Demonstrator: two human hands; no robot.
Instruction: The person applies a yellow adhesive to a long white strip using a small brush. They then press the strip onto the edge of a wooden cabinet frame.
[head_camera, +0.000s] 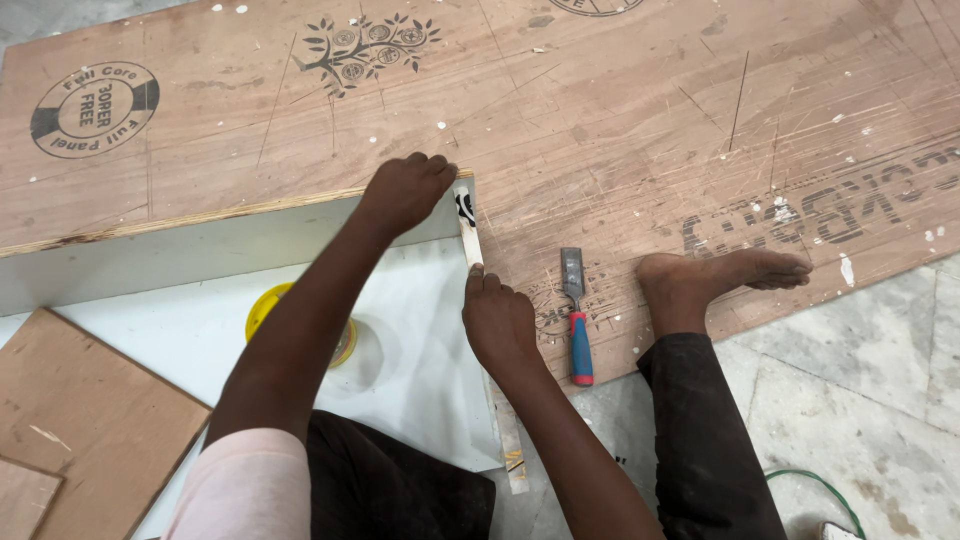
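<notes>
2 hands (500, 320) — edge strip (470, 235) lengthwise, away

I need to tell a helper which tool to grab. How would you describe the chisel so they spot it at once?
Start at the big brown plywood sheet on the floor. Just right of the right hand and left of the bare foot lies the chisel. It is the only tool there, with a flat steel blade and a red and blue handle.

Both hands (450, 250) press edge strip (470, 235) onto white panel (420, 330).
</notes>
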